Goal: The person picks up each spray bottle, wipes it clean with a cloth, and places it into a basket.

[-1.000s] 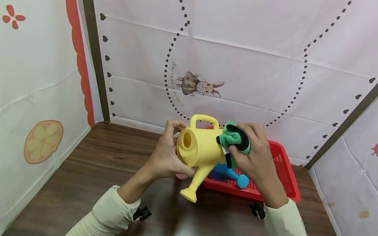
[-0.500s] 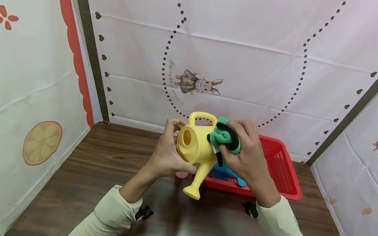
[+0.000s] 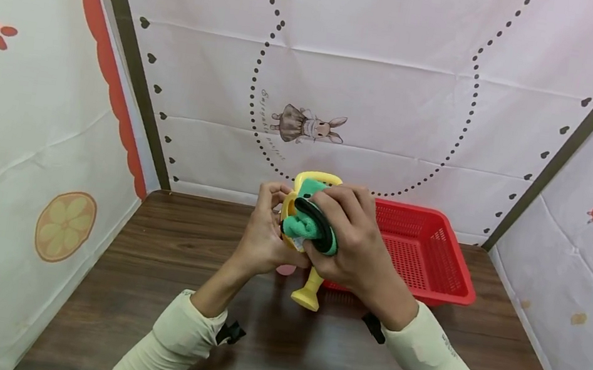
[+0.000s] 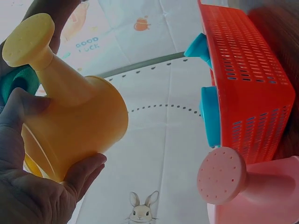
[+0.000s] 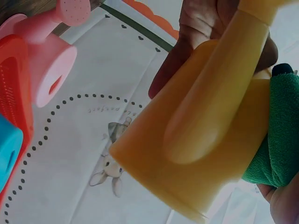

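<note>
A yellow watering can (image 4: 88, 112) is held above the table, its spout pointing down toward the front in the head view. My left hand (image 3: 267, 238) grips it round the open-top end, thumb and fingers on opposite sides. In my right hand (image 3: 352, 237) is a bunched green cloth (image 3: 304, 227) with black edging. The cloth lies against the can's top end and hides most of its opening in the head view. In the right wrist view the can's spout (image 5: 219, 88) and body fill the middle, with the cloth (image 5: 282, 135) at the right.
Behind the hands stands a red perforated basket (image 3: 417, 259). A blue item (image 4: 211, 116) shows over its rim in the left wrist view. Beside it is a pink watering can (image 4: 252, 191). Patterned white cloth walls (image 3: 366, 94) enclose the brown wooden table (image 3: 188, 227).
My right hand has moved left with the cloth, from the can's side to over its opening. My left hand keeps its grip, and the can has turned slightly.
</note>
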A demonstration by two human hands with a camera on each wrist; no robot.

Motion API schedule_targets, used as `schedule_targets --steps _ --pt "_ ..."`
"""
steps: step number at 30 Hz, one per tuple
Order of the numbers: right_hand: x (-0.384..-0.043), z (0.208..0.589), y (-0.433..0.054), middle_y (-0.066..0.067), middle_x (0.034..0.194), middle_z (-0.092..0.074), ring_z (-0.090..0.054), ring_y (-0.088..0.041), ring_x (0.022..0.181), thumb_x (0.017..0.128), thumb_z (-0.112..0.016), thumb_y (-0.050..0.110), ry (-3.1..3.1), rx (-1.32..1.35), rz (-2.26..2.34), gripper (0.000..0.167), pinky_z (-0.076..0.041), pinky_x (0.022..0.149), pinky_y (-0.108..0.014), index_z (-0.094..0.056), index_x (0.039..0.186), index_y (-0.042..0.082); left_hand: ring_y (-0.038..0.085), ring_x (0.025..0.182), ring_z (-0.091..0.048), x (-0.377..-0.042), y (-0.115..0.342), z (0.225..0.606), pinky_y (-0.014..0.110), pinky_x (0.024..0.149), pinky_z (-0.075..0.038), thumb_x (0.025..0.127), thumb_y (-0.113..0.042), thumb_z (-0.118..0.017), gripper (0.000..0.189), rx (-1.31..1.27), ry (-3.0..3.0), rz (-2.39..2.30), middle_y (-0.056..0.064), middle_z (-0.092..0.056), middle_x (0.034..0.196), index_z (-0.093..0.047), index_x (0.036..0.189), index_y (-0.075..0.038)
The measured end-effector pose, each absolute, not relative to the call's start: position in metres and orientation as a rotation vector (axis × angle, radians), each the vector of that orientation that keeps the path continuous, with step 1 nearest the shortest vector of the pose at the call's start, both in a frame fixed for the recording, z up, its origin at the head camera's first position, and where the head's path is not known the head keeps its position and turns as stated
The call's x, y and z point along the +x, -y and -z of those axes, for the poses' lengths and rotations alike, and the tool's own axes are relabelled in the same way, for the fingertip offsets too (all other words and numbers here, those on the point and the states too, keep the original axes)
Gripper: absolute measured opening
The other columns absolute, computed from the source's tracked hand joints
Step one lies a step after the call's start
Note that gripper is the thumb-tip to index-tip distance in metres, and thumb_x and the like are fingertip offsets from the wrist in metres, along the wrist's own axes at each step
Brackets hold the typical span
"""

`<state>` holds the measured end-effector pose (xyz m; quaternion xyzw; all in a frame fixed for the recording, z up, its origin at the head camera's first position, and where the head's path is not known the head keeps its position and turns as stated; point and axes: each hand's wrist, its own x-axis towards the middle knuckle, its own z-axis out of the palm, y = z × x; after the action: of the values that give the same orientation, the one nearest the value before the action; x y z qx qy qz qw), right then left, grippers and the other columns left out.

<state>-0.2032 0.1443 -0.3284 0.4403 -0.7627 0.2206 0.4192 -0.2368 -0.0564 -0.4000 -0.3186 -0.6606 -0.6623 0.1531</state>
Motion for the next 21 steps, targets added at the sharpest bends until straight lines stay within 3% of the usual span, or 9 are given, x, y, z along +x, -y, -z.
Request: schedule_targets --steps 12,21 --pt "-0.206 0.329 -0.153 -0.021 0.129 -0.068 -0.059 -0.039 0.122 0.078 -0.093 0.015 1.936 1.081 -0.571 0.066 -0.054 0.100 -0.055 -0.066 0.136 -0.001 0.019 0.102 -0.077 -0.235 0.057 0.396 0.033 0.084 -0.071 0.061 0.009 -0.096 0.104 -0.879 1.853 1.984 0.025 -0.056 0.139 -0.034 0.144 0.002" --pt "-0.221 0.335 -0.182 -0.026 0.131 -0.066 -0.058 -0.044 0.124 0.084 -0.089 0.015 2.014 0.933 -0.626 0.060 -0.060 0.095 -0.058 -0.068 0.137 -0.003 0.022 0.105 -0.078 -0.231 0.068 0.390 0.038 0.087 -0.071 0.059 0.014 -0.093 0.106 -0.781 1.795 2.118 0.022 -0.053 0.143 -0.034 0.145 -0.004"
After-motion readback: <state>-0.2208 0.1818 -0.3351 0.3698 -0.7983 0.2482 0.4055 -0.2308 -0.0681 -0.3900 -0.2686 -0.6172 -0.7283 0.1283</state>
